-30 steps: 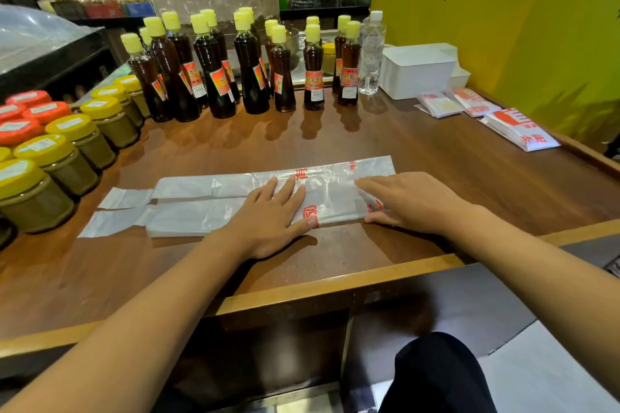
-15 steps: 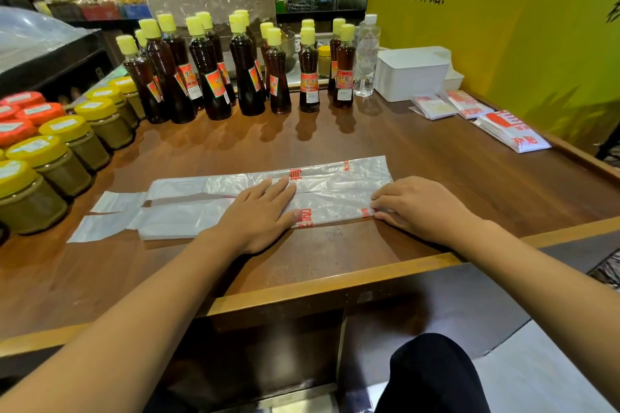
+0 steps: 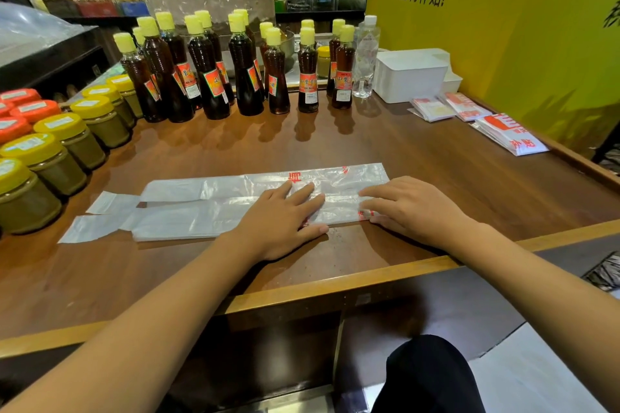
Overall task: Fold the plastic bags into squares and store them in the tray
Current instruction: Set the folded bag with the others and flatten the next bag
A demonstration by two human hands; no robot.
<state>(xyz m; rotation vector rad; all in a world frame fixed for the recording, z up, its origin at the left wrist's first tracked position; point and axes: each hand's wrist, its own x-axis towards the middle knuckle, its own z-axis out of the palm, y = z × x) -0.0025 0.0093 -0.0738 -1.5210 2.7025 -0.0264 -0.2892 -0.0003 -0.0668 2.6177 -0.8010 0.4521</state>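
Note:
A clear plastic bag (image 3: 201,204) with red print lies flat on the wooden counter (image 3: 335,147), folded lengthwise into a long strip, its handles pointing left. My left hand (image 3: 281,221) presses flat on the strip's middle, fingers straight. My right hand (image 3: 412,208) rests on the strip's right end, fingers on top and thumb at the near edge. A white tray (image 3: 409,77) stands at the back right by the yellow wall.
Dark sauce bottles (image 3: 245,74) with yellow caps line the back. Jars with yellow lids (image 3: 57,157) and red lids (image 3: 20,114) crowd the left edge. Folded printed bags (image 3: 510,136) and small packets (image 3: 432,109) lie at right. A water bottle (image 3: 365,57) stands beside the tray.
The right hand has slid a little along the strip's right end, its fingers now lying more on top of the bag. The left hand stays pressed in the middle.

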